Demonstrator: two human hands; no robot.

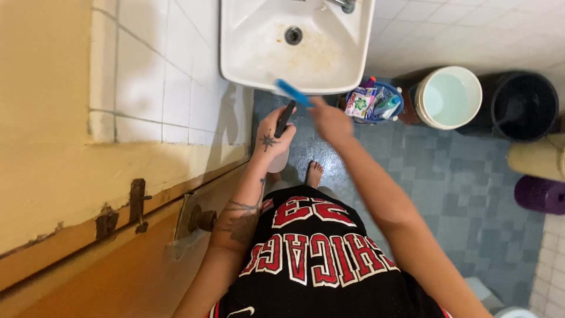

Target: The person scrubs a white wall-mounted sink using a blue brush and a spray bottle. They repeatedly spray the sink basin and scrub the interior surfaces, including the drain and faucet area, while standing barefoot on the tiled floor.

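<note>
Gripping blue brush [292,92] (blurred), right hand [331,121].

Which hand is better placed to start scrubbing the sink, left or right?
Right, probably. The right hand holds the blue brush, whose head already lies over the front rim of the sink. The left hand sits lower, its grip taken up by a black-topped bottle, short of the basin.

1 flat sachet [359,103], white with green and red, stands in the blue basket [395,109] on the floor, right of the sink [247,53], with other small packets [385,103] beside it
</note>
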